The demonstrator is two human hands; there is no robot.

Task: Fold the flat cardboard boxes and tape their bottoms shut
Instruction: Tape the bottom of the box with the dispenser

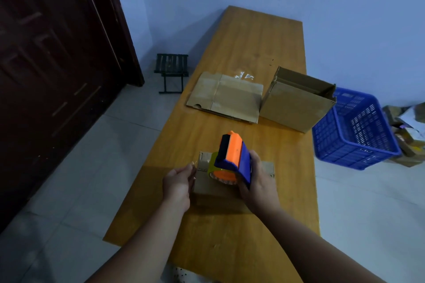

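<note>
Orange and blue, a tape dispenser [232, 161] is gripped in the right hand [257, 181] just above a small folded box [213, 193] on the near part of a wooden table [243, 37], while the left hand [178, 185] draws its fingertips together at the box's left edge, seemingly pinching the loose tape end [194, 163]. Taping looks to be the step in hand; next, that end needs pressing onto the box and the dispenser pulling across the seam. Farther back lie a flat cardboard sheet [226, 96] and, just beside it, an assembled box [296, 101] on its side, so more folding likely waits
</note>
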